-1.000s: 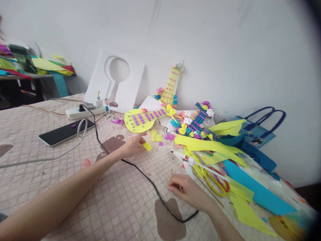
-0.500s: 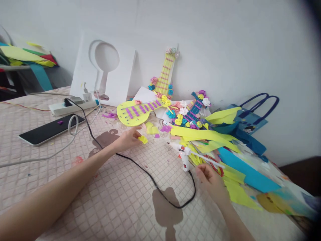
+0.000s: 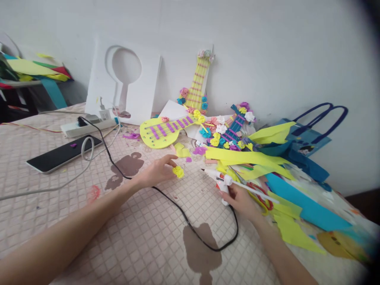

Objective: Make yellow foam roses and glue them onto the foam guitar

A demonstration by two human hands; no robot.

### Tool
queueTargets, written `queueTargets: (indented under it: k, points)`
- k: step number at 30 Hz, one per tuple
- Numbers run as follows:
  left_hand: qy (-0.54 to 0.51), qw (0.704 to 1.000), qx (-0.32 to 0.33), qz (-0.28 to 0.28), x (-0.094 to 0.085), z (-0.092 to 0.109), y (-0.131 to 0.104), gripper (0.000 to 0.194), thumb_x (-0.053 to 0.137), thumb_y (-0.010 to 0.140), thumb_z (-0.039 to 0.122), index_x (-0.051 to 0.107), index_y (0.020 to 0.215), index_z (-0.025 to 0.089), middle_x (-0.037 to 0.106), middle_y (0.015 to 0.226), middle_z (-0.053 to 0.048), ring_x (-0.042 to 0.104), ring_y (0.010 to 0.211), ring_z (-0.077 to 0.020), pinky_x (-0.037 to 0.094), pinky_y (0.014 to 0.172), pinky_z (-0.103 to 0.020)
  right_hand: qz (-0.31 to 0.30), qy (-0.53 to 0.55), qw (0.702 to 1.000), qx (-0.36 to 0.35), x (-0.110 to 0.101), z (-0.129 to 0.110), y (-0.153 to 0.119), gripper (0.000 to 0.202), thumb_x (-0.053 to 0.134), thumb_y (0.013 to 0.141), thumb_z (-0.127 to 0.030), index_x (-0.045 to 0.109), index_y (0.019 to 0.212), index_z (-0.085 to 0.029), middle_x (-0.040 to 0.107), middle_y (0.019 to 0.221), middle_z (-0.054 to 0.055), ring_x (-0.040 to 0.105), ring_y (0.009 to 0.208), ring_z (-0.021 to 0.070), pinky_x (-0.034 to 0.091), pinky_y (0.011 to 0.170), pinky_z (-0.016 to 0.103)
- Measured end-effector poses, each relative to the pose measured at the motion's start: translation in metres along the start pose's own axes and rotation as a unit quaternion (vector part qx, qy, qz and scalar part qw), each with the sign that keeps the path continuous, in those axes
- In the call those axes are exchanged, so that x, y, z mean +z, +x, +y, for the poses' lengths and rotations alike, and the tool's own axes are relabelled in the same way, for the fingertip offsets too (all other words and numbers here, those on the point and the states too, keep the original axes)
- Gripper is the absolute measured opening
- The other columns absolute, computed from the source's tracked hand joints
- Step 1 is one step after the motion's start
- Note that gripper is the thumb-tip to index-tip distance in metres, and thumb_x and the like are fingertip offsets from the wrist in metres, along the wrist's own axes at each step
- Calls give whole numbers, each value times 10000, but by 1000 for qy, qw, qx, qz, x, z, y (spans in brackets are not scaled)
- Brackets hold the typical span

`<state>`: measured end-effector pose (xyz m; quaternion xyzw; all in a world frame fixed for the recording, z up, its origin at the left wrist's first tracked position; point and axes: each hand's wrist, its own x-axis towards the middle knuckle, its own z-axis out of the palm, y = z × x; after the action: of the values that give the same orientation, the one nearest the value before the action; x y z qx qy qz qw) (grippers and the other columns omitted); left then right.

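Between the fingertips of my left hand (image 3: 158,171) is a small crumpled yellow paper flower (image 3: 178,171), held just above the quilted cloth. My right hand (image 3: 237,196) has its fingers around the handle of a white glue gun (image 3: 223,185), whose dark nozzle points left toward the flower. A long white glue stick sticks out of its back. Behind my left hand lies a yellow paper guitar (image 3: 160,133) with purple stripes and strings. Beside it are a blue decorated guitar (image 3: 234,128) and an upright yellow one (image 3: 197,85), both with paper flowers.
A black cord (image 3: 181,211) loops across the quilted cloth. On the left are a black tablet (image 3: 63,153), a white power strip (image 3: 89,126) and a white board with a cutout (image 3: 142,83). Yellow and blue paper strips (image 3: 305,202), red-handled scissors (image 3: 261,196) and a blue bag (image 3: 311,138) lie right.
My right hand has moved onto the glue gun's handle and closed around it. My left hand has shifted slightly right and down with the yellow flower.
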<state>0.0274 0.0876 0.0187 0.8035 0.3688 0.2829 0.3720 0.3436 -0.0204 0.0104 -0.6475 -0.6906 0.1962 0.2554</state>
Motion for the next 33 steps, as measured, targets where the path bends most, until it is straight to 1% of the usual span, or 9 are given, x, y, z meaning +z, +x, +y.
queueTargets:
  k: [2,4,9,12,16,24,28,30,33]
  points:
    - [-4,999,29,-21,8,9,-4,543,625,730,277,416,1230,233,614,1074,-28,606,919,-183,481,816,-329,14,-12,1000,3,0,1,-4,295,511,806,-412,588,932,-157,624,733,25,545,647,182,449,593,301]
    - [-4,997,54,-47,17,16,-7,546,619,734,242,409,1238,231,609,1081,-27,594,942,-179,472,835,-323,24,-20,1000,-2,-1,0,-6,295,506,808,-420,595,909,-158,607,702,18,530,634,176,440,589,297]
    - [86,990,89,-69,34,21,-11,495,631,717,172,464,1179,226,625,1078,-25,529,1059,-219,396,948,-394,24,-9,1000,-16,0,-2,-6,358,500,815,-444,589,1013,-161,604,738,20,514,636,171,426,589,294]
    - [104,988,87,-76,35,19,-11,500,632,727,173,455,1190,236,615,1109,-18,523,1066,-212,387,956,-395,19,-12,1000,-3,1,2,-6,343,504,816,-455,595,963,-159,561,671,2,473,591,156,396,546,279]
    - [102,986,98,-87,33,17,-11,490,647,727,211,464,1181,235,599,1128,-23,529,1066,-207,411,933,-363,14,2,1000,4,2,7,-7,312,517,814,-456,587,923,-172,571,708,7,492,631,162,409,575,285]
    - [82,988,94,-94,29,16,-12,551,697,680,202,477,1185,217,573,1162,-45,516,1107,-217,418,960,-367,22,-10,1000,-7,2,7,-7,312,510,816,-438,584,975,-181,591,731,12,498,632,169,411,586,292]
    - [55,991,91,-77,20,16,-10,549,685,706,250,469,1210,223,538,1234,-52,494,1158,-215,422,975,-365,40,-30,999,-17,-1,3,-8,263,500,818,-421,581,854,-172,532,636,-8,460,573,153,375,536,274]
    - [35,995,84,-40,14,16,-8,448,626,766,284,491,1189,231,560,1217,-41,521,1131,-194,442,954,-349,50,-17,999,-12,-3,3,-10,261,499,818,-423,565,791,-172,519,608,-11,458,557,148,368,519,269]
    - [45,997,52,36,5,11,-1,205,518,839,294,591,1009,206,645,1059,-27,603,981,-157,481,891,-311,66,14,998,7,-3,6,-13,257,500,815,-419,551,762,-173,534,604,-5,477,555,149,389,520,270]
